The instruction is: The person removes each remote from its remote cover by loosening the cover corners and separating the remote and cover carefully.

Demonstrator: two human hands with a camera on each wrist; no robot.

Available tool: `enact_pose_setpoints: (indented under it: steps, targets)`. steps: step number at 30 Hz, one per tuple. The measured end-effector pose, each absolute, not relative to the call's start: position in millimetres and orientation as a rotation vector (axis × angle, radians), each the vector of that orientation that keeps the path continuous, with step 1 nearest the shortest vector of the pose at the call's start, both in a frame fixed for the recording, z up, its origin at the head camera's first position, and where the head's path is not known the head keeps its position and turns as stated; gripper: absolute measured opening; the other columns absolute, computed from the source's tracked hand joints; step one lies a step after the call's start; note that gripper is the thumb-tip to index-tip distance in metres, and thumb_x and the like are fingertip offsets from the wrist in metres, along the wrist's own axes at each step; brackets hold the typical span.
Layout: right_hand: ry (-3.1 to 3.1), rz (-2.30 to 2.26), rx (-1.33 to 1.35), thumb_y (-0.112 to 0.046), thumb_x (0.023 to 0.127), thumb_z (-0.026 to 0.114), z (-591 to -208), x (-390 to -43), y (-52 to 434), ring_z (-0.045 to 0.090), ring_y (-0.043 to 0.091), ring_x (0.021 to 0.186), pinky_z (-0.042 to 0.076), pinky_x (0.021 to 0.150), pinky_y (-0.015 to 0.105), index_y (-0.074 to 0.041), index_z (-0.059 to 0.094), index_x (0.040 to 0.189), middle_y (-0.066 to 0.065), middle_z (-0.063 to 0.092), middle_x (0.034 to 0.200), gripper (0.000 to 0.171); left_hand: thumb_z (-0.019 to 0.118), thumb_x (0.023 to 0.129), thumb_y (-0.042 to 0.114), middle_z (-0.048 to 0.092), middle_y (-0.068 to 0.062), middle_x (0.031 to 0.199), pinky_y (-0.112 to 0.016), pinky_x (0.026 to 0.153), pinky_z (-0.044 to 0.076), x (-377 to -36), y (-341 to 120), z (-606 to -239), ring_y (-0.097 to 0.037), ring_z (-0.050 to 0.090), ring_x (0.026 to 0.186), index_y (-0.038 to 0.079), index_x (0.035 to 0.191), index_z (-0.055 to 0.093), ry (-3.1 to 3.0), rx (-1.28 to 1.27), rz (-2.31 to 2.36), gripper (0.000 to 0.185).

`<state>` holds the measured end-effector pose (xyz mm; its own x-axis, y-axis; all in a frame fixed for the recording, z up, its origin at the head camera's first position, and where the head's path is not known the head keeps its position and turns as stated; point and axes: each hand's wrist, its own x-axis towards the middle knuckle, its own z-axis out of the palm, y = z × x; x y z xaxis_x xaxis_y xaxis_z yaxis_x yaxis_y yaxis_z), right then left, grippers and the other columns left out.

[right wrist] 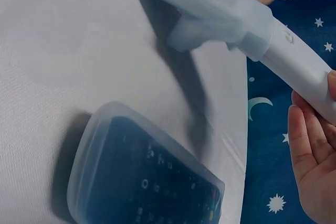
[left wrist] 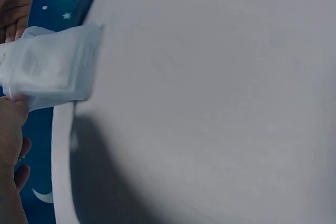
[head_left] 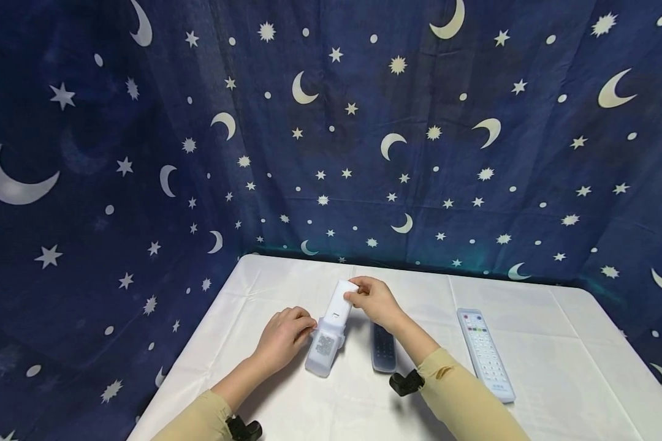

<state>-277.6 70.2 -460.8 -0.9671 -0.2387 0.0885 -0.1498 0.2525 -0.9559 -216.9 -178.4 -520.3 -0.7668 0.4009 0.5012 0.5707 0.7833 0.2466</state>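
At the near edge of the view, two pale yellow sleeves (head_left: pixel 466 398) reached in, a black device (head_left: pixel 407 383) jutting from beside each cuff. Just beyond the right device, a dark remote (head_left: pixel 384 350) in a translucent case lay face up on the white tablecloth (head_left: pixel 557 349), its far end hidden by the right arm. Well to its right lay a pale remote (head_left: pixel 486 356), also face up, with rows of light buttons and a few coloured ones near its far end.

To the left of the dark remote, a translucent cover (head_left: pixel 321 356) surrounded the near part of a white remote (head_left: pixel 339 301), a patterned patch showing through it. Whether the cover's near end touched the cloth could not be told. The left hand (head_left: pixel 288 335) pinched the cover's left edge with its fingertips. Farther out, the white remote's bare far part slanted away, and the right hand (head_left: pixel 376 301) grasped it there, thumb on top and fingers beneath. Behind the table's far edge hung a dark blue curtain (head_left: pixel 358 150) printed with moons and stars.
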Motion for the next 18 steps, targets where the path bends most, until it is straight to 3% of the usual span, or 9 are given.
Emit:
enact_pose_setpoints:
  steps: [5, 10, 15, 18]
  targets:
    - [2.406, -1.847, -0.368, -0.004, 0.091, 0.075, -463, -278, 72, 0.064, 0.017, 0.078, 0.06, 0.073, 0.035, 0.007, 0.066, 0.123, 0.009, 0.067, 0.089, 0.035, 0.079, 0.091, 0.02, 0.063, 0.013, 0.098, -0.033, 0.073, 0.049, -210, -182, -524, -0.009, 0.058, 0.088, 0.025, 0.099, 0.076, -2.588, -0.736, -0.557, 0.009]
    - [2.361, -1.89, -0.356, -0.007, 0.092, 0.075, -463, -278, 72, 0.064, 0.018, 0.081, 0.061, 0.079, 0.041, 0.004, 0.066, 0.125, 0.01, 0.066, 0.092, 0.035, 0.069, 0.1, 0.028, 0.061, 0.013, 0.094, -0.026, 0.065, 0.05, -205, -178, -525, -0.003, 0.057, 0.079, 0.02, 0.104, 0.069, -2.756, -0.522, -0.974, 0.008]
    - [2.289, -1.932, -0.324, -0.01, 0.094, 0.074, -465, -275, 74, 0.065, 0.019, 0.086, 0.06, 0.084, 0.045, 0.002, 0.064, 0.13, 0.011, 0.066, 0.099, 0.039, 0.062, 0.104, 0.032, 0.065, 0.0, 0.085, -0.028, 0.054, 0.052, -202, -176, -524, -0.015, 0.062, 0.071, 0.009, 0.106, 0.067, -2.827, -0.326, -1.458, 0.024]
    - [2.21, -1.987, -0.296, -0.009, 0.094, 0.074, -468, -273, 75, 0.066, 0.018, 0.087, 0.06, 0.083, 0.042, 0.002, 0.062, 0.133, 0.011, 0.068, 0.1, 0.043, 0.059, 0.105, 0.034, 0.066, -0.005, 0.077, -0.031, 0.054, 0.052, -201, -175, -521, -0.02, 0.062, 0.067, 0.005, 0.097, 0.071, -2.858, -0.287, -1.592, 0.033]
